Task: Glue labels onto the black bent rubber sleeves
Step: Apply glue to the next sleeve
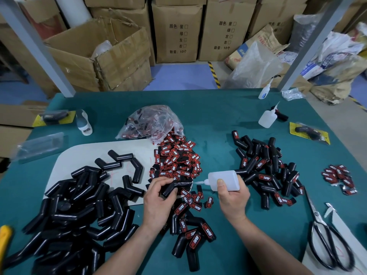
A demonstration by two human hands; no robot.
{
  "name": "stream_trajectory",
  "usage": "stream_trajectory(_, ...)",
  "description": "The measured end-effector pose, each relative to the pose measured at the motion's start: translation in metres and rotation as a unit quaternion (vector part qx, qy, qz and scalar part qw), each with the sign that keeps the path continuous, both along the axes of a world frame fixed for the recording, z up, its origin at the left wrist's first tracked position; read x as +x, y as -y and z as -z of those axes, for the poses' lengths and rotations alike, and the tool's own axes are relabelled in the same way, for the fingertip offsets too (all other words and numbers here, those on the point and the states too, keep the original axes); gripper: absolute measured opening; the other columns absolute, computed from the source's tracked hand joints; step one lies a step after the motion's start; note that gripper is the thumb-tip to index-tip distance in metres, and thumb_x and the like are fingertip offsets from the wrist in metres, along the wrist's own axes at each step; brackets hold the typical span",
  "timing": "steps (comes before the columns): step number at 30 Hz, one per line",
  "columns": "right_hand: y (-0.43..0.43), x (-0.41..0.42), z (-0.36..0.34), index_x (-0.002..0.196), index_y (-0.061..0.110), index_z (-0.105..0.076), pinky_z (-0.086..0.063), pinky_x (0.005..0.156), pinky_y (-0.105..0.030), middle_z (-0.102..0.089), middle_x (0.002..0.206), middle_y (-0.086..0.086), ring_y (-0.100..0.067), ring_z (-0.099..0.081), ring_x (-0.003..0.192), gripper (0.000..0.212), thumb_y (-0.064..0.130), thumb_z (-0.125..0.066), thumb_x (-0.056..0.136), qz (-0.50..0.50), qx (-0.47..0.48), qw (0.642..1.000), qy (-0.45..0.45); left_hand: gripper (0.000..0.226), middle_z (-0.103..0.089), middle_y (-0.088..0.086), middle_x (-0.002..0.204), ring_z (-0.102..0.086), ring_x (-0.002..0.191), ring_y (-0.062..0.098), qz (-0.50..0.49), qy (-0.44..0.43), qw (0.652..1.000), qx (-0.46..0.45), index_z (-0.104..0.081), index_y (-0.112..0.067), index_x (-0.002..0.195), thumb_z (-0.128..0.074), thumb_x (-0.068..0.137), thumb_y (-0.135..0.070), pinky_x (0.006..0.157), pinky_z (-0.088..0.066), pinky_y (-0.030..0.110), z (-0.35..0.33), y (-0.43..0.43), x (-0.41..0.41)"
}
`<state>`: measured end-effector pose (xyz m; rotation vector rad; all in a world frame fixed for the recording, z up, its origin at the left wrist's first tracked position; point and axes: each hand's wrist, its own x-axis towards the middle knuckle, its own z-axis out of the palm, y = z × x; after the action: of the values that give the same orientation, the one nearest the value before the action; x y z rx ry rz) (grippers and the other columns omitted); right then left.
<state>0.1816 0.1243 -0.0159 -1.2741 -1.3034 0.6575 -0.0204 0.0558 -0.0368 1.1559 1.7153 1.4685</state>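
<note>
Left hand [158, 192] gripping glossy black bent sleeve [174, 187], right hand [232, 197] squeezing translucent glue bottle [224, 179]

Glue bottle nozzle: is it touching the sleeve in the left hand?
Cannot tell. In the head view the nozzle tip of the glue bottle meets the end of the sleeve in the left hand, but contact is too small to see.

Warehouse packing bench: stacked cardboard cartons [176, 32] behind green worktable [218, 116].
</note>
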Motion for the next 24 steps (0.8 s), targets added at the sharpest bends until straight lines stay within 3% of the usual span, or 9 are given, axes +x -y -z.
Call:
stream_trajectory(8, 0.0006, -0.0014, -0.001, 0.069, -0.004, -0.054, -0.038, 0.044, -0.024, -0.05, 0.059, 0.013, 0.005, -0.05, 0.053, 0.049, 0.043, -0.065, 0.076, -0.014, 0.005, 1.0, 0.002, 0.042, -0.067, -0.019, 0.114, -0.065, 0.112, 0.007, 0.002, -0.024, 1.0, 0.009, -0.073, -0.034, 0.106, -0.081, 0.084, 0.0, 0.087, -0.051, 0.012, -0.001, -0.0003, 0.0005)
stream_trajectory(15, 0.002, -0.0013, -0.0016, 0.067, -0.005, -0.053, -0.037, 0.043, -0.022, -0.048, 0.058, 0.012, 0.005, -0.049, 0.052, 0.049, 0.043, -0.065, 0.075, -0.021, 0.012, 1.0, 0.006, 0.045, -0.067, -0.019, 0.115, -0.065, 0.11, 0.005, -0.004, -0.02, 1.0, 0.001, -0.071, -0.039, 0.105, -0.081, 0.084, -0.001, 0.077, -0.053, 0.012, -0.0008, -0.0006, 0.0009)
stream_trajectory(20, 0.0011, -0.001, -0.0015, 0.065, -0.004, -0.052, -0.034, 0.046, -0.012, -0.046, 0.056, 0.015, 0.008, -0.048, 0.051, 0.05, 0.043, -0.064, 0.075, -0.012, 0.011, 1.0, 0.006, 0.044, -0.066, -0.019, 0.113, -0.065, 0.11, 0.005, -0.01, -0.021, 1.0, 0.002, -0.072, -0.037, 0.103, -0.082, 0.082, 0.0, 0.081, -0.057, 0.027, -0.0015, -0.001, 0.0023)
stream_trajectory(24, 0.0007, -0.0009, 0.0005, 0.065, 0.0, -0.052, -0.035, 0.045, -0.016, -0.047, 0.055, 0.013, 0.006, -0.048, 0.052, 0.047, 0.044, -0.064, 0.075, -0.012, 0.007, 1.0, 0.005, 0.043, -0.066, -0.019, 0.113, -0.065, 0.11, 0.005, -0.006, -0.017, 1.0, -0.003, -0.072, -0.036, 0.104, -0.082, 0.083, 0.0, 0.085, -0.057, 0.032, -0.0019, -0.0006, 0.002)
